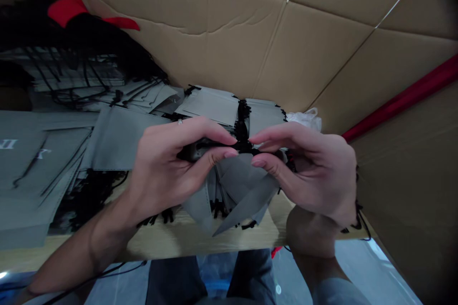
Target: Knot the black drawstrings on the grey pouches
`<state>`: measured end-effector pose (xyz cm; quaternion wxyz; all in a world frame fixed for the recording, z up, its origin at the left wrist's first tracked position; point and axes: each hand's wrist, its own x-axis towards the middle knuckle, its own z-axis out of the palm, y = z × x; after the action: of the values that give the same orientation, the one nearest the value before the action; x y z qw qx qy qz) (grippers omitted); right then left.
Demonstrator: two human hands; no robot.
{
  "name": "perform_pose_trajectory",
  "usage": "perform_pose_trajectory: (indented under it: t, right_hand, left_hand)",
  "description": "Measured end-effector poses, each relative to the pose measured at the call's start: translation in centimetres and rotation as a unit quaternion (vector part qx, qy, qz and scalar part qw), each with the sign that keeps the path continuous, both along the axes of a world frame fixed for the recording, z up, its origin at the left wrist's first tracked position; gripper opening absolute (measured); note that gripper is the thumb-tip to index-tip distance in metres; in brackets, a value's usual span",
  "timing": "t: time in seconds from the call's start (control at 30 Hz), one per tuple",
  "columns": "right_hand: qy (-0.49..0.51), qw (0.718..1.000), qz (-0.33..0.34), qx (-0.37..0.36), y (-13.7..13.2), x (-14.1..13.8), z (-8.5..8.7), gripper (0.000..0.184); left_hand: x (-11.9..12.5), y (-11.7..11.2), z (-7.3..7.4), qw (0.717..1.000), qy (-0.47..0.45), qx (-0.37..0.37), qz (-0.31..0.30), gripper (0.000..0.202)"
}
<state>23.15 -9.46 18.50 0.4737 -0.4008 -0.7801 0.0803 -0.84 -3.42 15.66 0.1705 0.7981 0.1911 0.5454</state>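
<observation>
In the middle of the head view, my left hand (168, 164) pinches black cord (244, 146) at the top of a grey fabric drawstring pouch (246, 178). From the other side my right hand (311, 171) grips the same gathered black edge, thumb and forefinger close to the left ones. The pouch hangs below my fingertips. Behind it are stacked grey pouches (211, 106) with black cord ends between the piles. What lies inside my curled fingers is partly hidden.
Grey pouches with white lettering (25, 152) lie at left. Behind them are heaped black cords (107, 43) and red strips (67, 7). Cardboard walls (236, 33) rise behind and at right. A wooden table edge (200, 243) runs in front, with a white plastic bag (309, 119) at the back.
</observation>
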Motion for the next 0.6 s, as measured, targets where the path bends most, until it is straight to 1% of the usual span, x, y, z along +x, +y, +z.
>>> perform_pose_trajectory:
  t: [0.07,0.1,0.13,0.23,0.3,0.37,0.43,0.53,0.6]
  right_hand:
    - [-0.004,1.000,0.014,0.000,0.4,0.0,0.0,0.035]
    - [-0.007,1.000,0.028,0.007,0.6,-0.1,-0.1,0.038]
    - [-0.011,0.999,0.044,0.019,0.9,-0.2,-0.1,0.035]
    - [-0.025,0.994,0.089,0.054,1.7,-0.5,-0.4,0.011]
    - [-0.023,0.993,0.090,0.069,2.0,-0.7,-0.5,0.010]
    - [-0.020,0.994,0.080,0.077,2.1,-0.7,-0.6,0.011]
    - [-0.023,0.992,0.090,0.081,2.1,-0.7,-0.7,0.013]
    - [-0.031,0.987,0.134,0.088,2.3,-0.5,-0.9,0.017]
    - [-0.028,0.984,0.154,0.083,2.4,-0.3,-0.8,0.017]
  left_hand:
    - [0.2,0.1,0.0,1.000,-0.012,-0.014,-0.023,0.012]
    - [0.3,0.2,0.0,0.999,-0.019,-0.023,-0.039,0.015]
    - [0.4,0.3,0.0,0.998,-0.026,-0.034,-0.056,0.018]
    - [0.6,0.4,0.1,0.993,-0.029,-0.067,-0.093,0.025]
    - [0.4,0.4,0.2,0.993,0.001,-0.073,-0.095,0.021]
    - [0.2,0.3,0.5,0.993,0.059,-0.059,-0.085,0.018]
    - [0.0,0.2,0.6,0.990,0.109,-0.038,-0.077,0.026]
    - [-0.2,0.1,0.8,0.988,0.129,-0.023,-0.076,0.036]
    - [-0.3,0.2,0.9,0.987,0.131,-0.031,-0.088,0.035]
